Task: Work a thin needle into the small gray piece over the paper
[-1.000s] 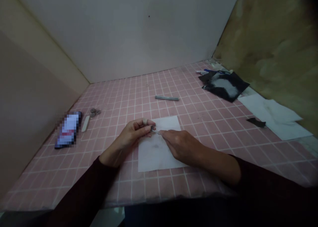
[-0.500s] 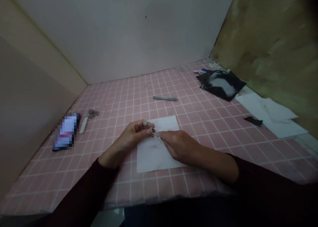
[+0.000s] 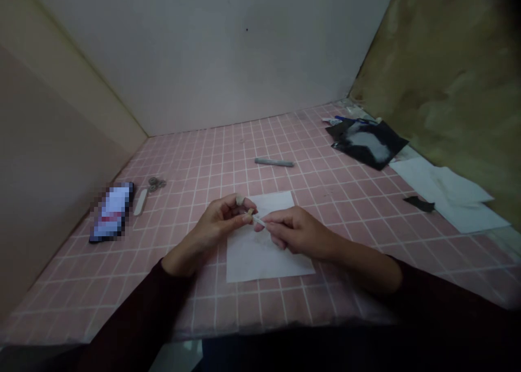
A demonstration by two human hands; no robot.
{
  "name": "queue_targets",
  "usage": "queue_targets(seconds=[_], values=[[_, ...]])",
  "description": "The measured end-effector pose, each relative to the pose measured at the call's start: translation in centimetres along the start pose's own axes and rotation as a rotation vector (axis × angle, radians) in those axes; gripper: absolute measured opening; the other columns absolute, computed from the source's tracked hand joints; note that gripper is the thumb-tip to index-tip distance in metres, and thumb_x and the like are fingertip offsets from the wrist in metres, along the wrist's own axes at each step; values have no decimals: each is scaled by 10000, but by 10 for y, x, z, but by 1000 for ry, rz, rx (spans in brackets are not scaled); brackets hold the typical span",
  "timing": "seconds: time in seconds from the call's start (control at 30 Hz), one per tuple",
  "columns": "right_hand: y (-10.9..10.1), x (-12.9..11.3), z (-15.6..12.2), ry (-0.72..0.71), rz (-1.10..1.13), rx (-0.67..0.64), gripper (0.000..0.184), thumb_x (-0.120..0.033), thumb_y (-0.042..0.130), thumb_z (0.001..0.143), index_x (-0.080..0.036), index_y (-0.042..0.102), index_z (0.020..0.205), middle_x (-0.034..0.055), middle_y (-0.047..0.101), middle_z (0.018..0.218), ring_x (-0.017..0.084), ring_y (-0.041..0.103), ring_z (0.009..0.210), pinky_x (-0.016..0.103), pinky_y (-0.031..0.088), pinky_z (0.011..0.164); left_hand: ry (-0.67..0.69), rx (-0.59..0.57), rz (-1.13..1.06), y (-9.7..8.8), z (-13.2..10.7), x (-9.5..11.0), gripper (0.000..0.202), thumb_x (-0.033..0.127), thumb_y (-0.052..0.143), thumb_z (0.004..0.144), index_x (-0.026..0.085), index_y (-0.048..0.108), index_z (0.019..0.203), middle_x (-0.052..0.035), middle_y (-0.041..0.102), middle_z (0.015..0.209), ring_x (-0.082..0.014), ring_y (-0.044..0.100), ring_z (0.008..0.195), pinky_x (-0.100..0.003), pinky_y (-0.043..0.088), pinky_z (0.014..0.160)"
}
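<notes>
Both of your hands work close together in the middle of the view, just above a sheet of white paper (image 3: 260,258). Your left hand (image 3: 217,222) is nearly closed: thumb and first fingers pinch the tan tip of a thin pale stick (image 3: 258,219), too small to say exactly what it is. Your right hand (image 3: 299,233) is half curled, and its fingertips (image 3: 268,225) come to the stick's other end, but I cannot tell if they grip it or only touch it. The stick is held above the paper, not lying on it. A pale cover (image 3: 240,200) sits on your left thumb; maybe it is tape, I cannot be sure. So the work in hand is this fine fingertip handling, and no other object comes between your fingers and the stick.

Under the sheet is a table top with a pink grid pattern (image 3: 244,307). Straight ahead lies a grey marker (image 3: 274,162). To the left are a pale nail file (image 3: 140,202), small metal rings (image 3: 153,184) and a pixelated flat object (image 3: 112,212). To the right, farther away, are a black bag (image 3: 368,143) with a blue pen (image 3: 350,119) at its edge, then loose white papers (image 3: 459,198) and a black scrap (image 3: 418,203) lying on them.
</notes>
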State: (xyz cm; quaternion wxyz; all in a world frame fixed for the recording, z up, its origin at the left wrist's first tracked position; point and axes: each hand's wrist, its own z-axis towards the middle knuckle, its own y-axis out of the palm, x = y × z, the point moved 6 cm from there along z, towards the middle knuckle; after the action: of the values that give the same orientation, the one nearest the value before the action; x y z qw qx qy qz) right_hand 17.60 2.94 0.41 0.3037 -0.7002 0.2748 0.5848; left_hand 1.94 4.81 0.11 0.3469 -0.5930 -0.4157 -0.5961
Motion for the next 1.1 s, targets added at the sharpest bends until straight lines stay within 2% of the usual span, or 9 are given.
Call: queue_targets(seconds=[0.1, 0.17, 0.37, 0.5, 0.6, 0.77, 0.83, 0.97, 1.1], values=[[3, -12, -5, -248, -407, 133, 173, -178, 496, 914, -167, 661, 860, 36, 616, 744, 136, 522, 667, 264, 425, 640, -18, 72, 13, -3, 1, -2, 194, 245, 765, 793, 145, 678, 935, -29, 679, 850, -118, 633, 726, -252, 501, 719], [3, -11, -4, -238, -412, 134, 177, -171, 492, 914, -167, 658, 853, 34, 614, 724, 139, 525, 662, 265, 423, 634, -36, 74, 23, -4, 2, -3, 186, 243, 766, 790, 144, 678, 921, -21, 673, 824, -113, 622, 715, -244, 492, 709], [-3, 9, 3, 285, 486, -85, 205, -245, 488, 942, -139, 662, 922, -72, 407, 585, 33, 150, 404, 167, 147, 367, -17, -29, 47, 0, 0, 1, 207, 256, 751, 816, 157, 659, 973, -39, 688, 881, -140, 642, 811, -249, 481, 716], [-1, 8, 3, 333, 694, -134, 202, -220, 498, 934, -115, 670, 953, -75, 384, 605, 29, 130, 429, 143, 129, 365, 29, -41, 80, 3, -2, 5, 191, 257, 730, 837, 161, 665, 990, -54, 683, 950, -153, 639, 881, -255, 481, 748], [1, 9, 2, 225, 432, -85, 228, -273, 488, 950, -132, 665, 977, -68, 425, 584, 40, 199, 408, 169, 180, 381, 26, 11, 78, 1, -2, 5, 206, 263, 736, 830, 160, 662, 992, -42, 678, 911, -143, 639, 837, -253, 480, 742], [0, -9, -3, -242, -398, 132, 193, -160, 488, 908, -155, 681, 912, 30, 609, 713, 141, 530, 664, 279, 430, 669, -14, 84, 54, -5, 1, -1, 187, 262, 743, 820, 143, 663, 941, -15, 654, 815, -107, 607, 724, -231, 463, 696], [0, -10, -2, -264, -461, 140, 192, -147, 483, 905, -153, 676, 908, 40, 628, 747, 144, 543, 682, 289, 429, 693, -37, 66, 49, -5, 2, -4, 174, 251, 745, 817, 140, 662, 922, -13, 654, 814, -100, 600, 715, -224, 459, 689], [-4, 7, 5, 67, 78, -26, 230, -262, 479, 943, -150, 638, 822, -43, 482, 583, 56, 325, 424, 198, 278, 436, -26, -49, 22, 1, 0, -3, 188, 243, 727, 837, 148, 639, 974, -42, 700, 860, -145, 648, 821, -261, 484, 747], [-3, 13, 5, 286, 620, -128, 186, -289, 555, 911, -136, 658, 935, -78, 392, 597, 32, 147, 424, 164, 116, 371, 30, -48, 34, 4, -2, 4, 183, 241, 724, 844, 154, 645, 985, -51, 695, 948, -152, 646, 879, -263, 482, 768]])
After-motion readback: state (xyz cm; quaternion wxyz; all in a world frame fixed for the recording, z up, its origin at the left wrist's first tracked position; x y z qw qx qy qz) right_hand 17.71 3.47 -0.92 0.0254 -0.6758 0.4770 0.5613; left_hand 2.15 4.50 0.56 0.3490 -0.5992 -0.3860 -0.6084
